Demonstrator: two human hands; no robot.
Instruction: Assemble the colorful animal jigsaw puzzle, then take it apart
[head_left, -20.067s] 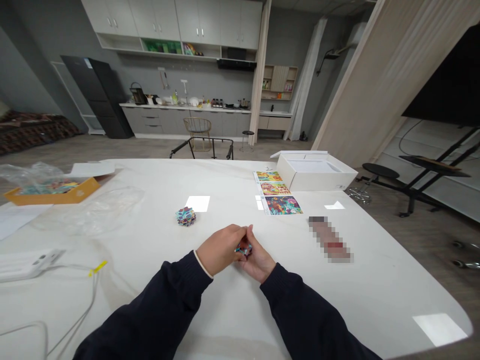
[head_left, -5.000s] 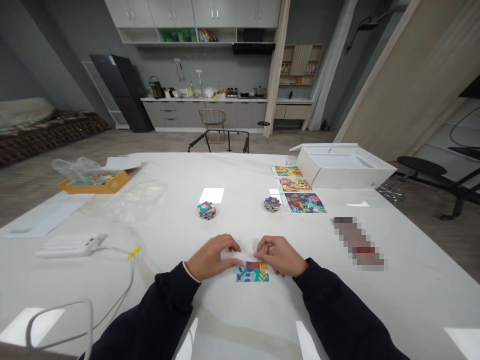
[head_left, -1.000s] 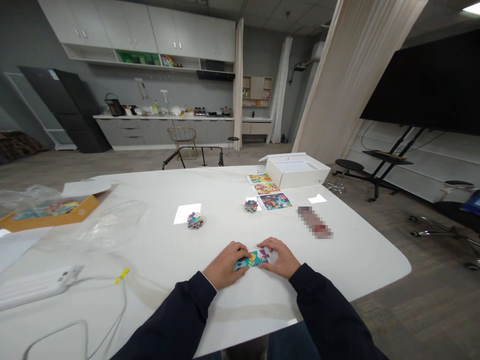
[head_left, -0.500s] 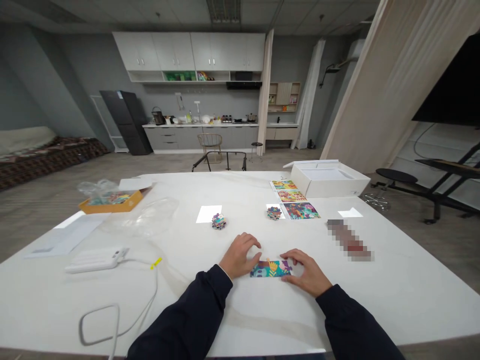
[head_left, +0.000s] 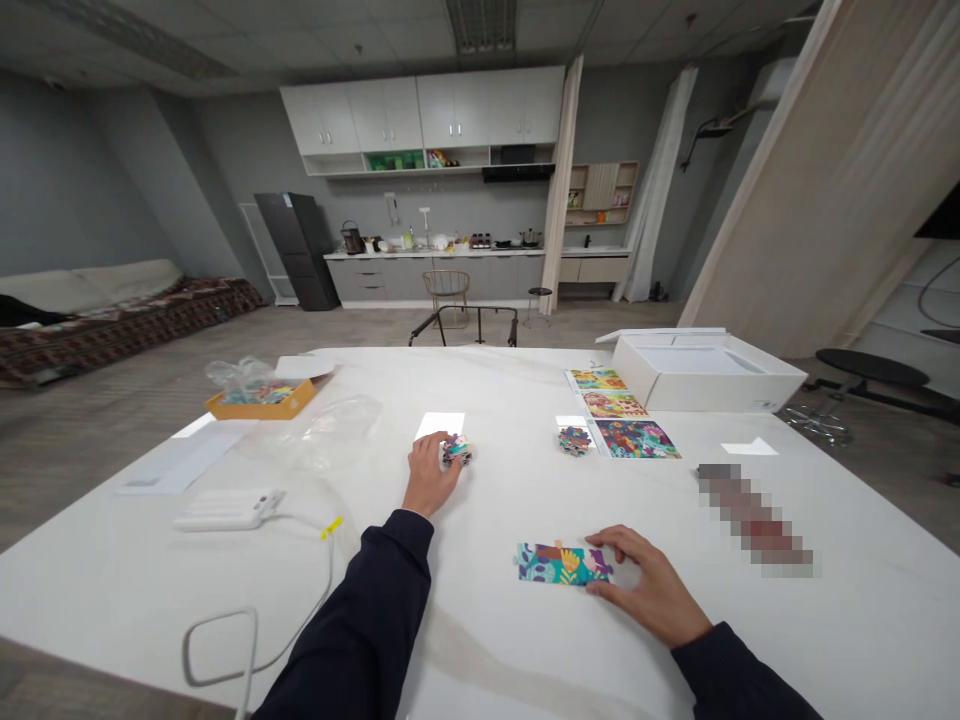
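My left hand (head_left: 433,472) reaches out to a small pile of jigsaw puzzle pieces (head_left: 457,450), its thumb and fingers closed around the pile's near left side. Close to me, a strip of joined puzzle pieces (head_left: 559,565) lies flat, teal with yellow and purple plant shapes. At the strip's right end my right hand (head_left: 649,585) pinches it, thumb on the lower edge and fingertips at the upper edge. A second pile of puzzle pieces (head_left: 574,440) sits farther right, untouched, beside the printed picture cards (head_left: 637,439).
An open white box (head_left: 709,385) stands at the back right. To the left are a yellow tray (head_left: 262,402) with bagged pieces, a clear plastic bag (head_left: 334,430), paper sheets (head_left: 180,460) and a white power bank (head_left: 225,510) with its cable. A blurred-out object (head_left: 754,520) lies right.
My left hand has left the puzzle strip and moved forward and left to the pile. My right hand stays at the strip's right end. The camera view has turned slightly left.
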